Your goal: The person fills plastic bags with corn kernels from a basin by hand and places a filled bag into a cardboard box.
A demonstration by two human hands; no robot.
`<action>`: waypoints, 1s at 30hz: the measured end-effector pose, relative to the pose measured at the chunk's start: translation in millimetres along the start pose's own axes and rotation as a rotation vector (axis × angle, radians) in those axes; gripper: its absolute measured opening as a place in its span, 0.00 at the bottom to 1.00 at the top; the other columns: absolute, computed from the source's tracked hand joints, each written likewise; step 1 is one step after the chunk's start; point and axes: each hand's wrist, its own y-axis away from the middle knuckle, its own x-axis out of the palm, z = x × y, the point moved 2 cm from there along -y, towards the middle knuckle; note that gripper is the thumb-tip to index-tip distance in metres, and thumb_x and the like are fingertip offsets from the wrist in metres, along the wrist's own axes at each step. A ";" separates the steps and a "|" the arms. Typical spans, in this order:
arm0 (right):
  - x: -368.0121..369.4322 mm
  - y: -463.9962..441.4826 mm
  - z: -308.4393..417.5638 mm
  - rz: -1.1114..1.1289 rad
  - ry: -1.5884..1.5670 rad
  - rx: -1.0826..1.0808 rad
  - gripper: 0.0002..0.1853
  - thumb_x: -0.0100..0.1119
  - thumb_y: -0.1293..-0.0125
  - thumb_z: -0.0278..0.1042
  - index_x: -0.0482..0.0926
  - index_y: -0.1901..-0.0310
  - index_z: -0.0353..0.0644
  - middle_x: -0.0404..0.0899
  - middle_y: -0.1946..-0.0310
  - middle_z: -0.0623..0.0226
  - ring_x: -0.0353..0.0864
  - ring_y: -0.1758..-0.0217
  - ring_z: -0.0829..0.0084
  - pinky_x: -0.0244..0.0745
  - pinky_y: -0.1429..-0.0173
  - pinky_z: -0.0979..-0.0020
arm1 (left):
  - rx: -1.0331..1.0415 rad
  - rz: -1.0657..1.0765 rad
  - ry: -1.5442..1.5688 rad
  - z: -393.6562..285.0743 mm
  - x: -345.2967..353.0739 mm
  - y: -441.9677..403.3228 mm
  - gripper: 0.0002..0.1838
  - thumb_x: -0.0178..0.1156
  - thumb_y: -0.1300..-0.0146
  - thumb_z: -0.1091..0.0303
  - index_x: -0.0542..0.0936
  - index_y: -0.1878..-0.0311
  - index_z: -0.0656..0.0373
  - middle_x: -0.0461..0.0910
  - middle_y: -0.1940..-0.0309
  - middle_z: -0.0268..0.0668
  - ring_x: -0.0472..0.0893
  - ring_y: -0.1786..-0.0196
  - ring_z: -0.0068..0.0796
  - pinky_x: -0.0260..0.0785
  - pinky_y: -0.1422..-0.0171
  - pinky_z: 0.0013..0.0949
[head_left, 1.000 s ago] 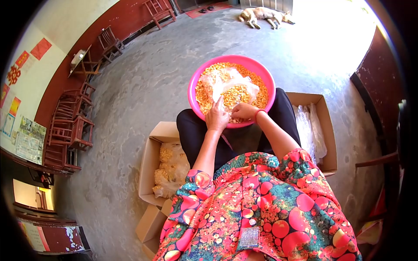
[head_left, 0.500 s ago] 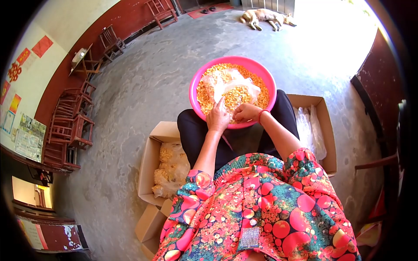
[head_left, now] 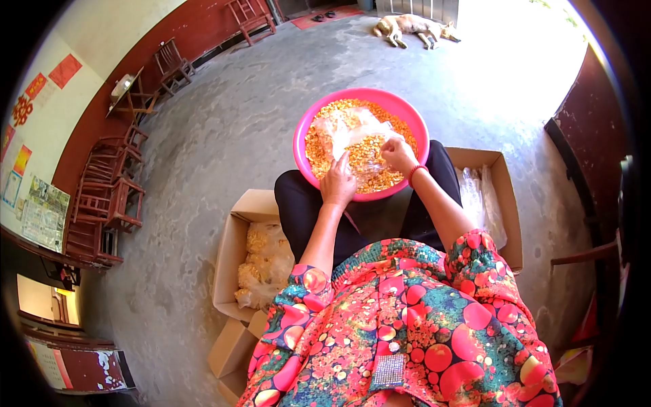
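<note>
A pink basin (head_left: 298,146) full of yellow corn kernels (head_left: 325,108) rests on my lap, against my knees. On the kernels lies a clear plastic bag (head_left: 363,125), with corn showing through and around it. My left hand (head_left: 339,183) is at the near left of the basin, its fingertips pinching the near edge of the bag. Over the right side of the basin, my right hand (head_left: 400,156), with a red bracelet at the wrist, has its fingers drawn together on the bag's right edge. Exactly how much plastic each hand grips is partly hidden.
A cardboard box (head_left: 227,271) with bags of corn stands to my left, another box (head_left: 512,203) with clear plastic bags to my right. A dog (head_left: 413,28) lies on the concrete floor near the doorway. Wooden chairs (head_left: 112,183) line the left wall.
My right hand has moved up and to the right, from beside the left hand to the bag's right side. The left hand has barely moved.
</note>
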 end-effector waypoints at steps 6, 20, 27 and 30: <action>44.0 15.2 -6.7 0.437 0.836 -0.200 0.18 0.51 0.52 0.40 0.81 0.66 0.35 0.78 0.65 0.47 0.79 0.60 0.55 0.73 0.53 0.61 | -0.001 0.002 -0.021 -0.4 0.2 -0.2 0.29 0.56 0.54 0.70 0.70 0.44 0.45 0.74 0.52 0.43 0.76 0.56 0.46 0.70 0.54 0.43; 60.6 12.0 -8.2 0.638 0.588 -0.436 0.20 0.55 0.48 0.48 0.81 0.65 0.39 0.80 0.68 0.52 0.79 0.64 0.57 0.71 0.56 0.62 | 0.043 -0.005 -0.017 0.0 1.2 0.2 0.29 0.53 0.55 0.73 0.69 0.43 0.52 0.74 0.55 0.47 0.77 0.60 0.49 0.70 0.57 0.46; 35.8 21.4 1.2 0.738 0.000 0.009 0.09 0.55 0.48 0.29 0.79 0.65 0.37 0.78 0.76 0.66 0.77 0.74 0.79 0.73 0.70 0.76 | -0.017 0.015 -0.019 2.4 2.4 -0.4 0.29 0.57 0.55 0.70 0.70 0.44 0.45 0.74 0.51 0.42 0.77 0.56 0.45 0.70 0.54 0.43; 34.4 17.4 -5.0 0.773 -0.066 0.077 0.10 0.56 0.47 0.28 0.78 0.63 0.37 0.78 0.75 0.69 0.75 0.74 0.81 0.72 0.70 0.80 | 0.004 -0.003 -0.001 1.8 2.1 -0.4 0.29 0.57 0.55 0.70 0.70 0.44 0.45 0.74 0.51 0.41 0.77 0.56 0.45 0.70 0.54 0.43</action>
